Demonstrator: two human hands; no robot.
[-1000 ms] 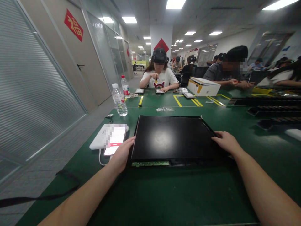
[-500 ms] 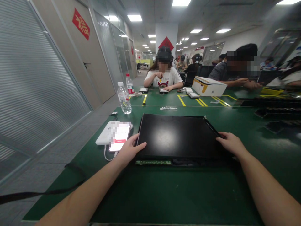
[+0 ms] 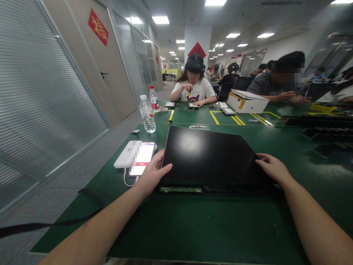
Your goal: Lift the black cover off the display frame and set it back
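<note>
Panel: the black panel (image 3: 209, 158) is over the middle of the worktop (image 3: 209, 228), nearer its far edge than its near one; it looks tilted, its far-left corner higher than its far-right.
Left hand: the left hand (image 3: 150, 175) grips the panel's left edge, thumb laid on the face near the near-left corner, other fingers curled at the side with their tips hidden.
Right hand: the right hand (image 3: 273, 169) grips the panel's right edge, thumb and fingers closed about the rim; what lies under the fingers cannot be told.
Circuit strip: a green strip (image 3: 181, 190) shows along the left half of the panel's near edge.
Phone: a lit phone (image 3: 146, 158) overlaps a white slab (image 3: 121, 158) near the worktop's left edge, just beside the left hand; a white cable (image 3: 125, 180) loops at its near end.
Bottles: a white-capped bottle (image 3: 149, 119) stands at the worktop's far-left corner; a red-capped bottle (image 3: 154, 101) stands behind it, past the far edge.
Strap: a black strap (image 3: 55, 224) crosses the left edge toward the near-left corner.
Pale strips: pale strips (image 3: 199, 127) lie just beyond the panel, by the far edge.
Opposite: a person (image 3: 195, 88) holds a tool over a small unit (image 3: 193, 105).
</note>
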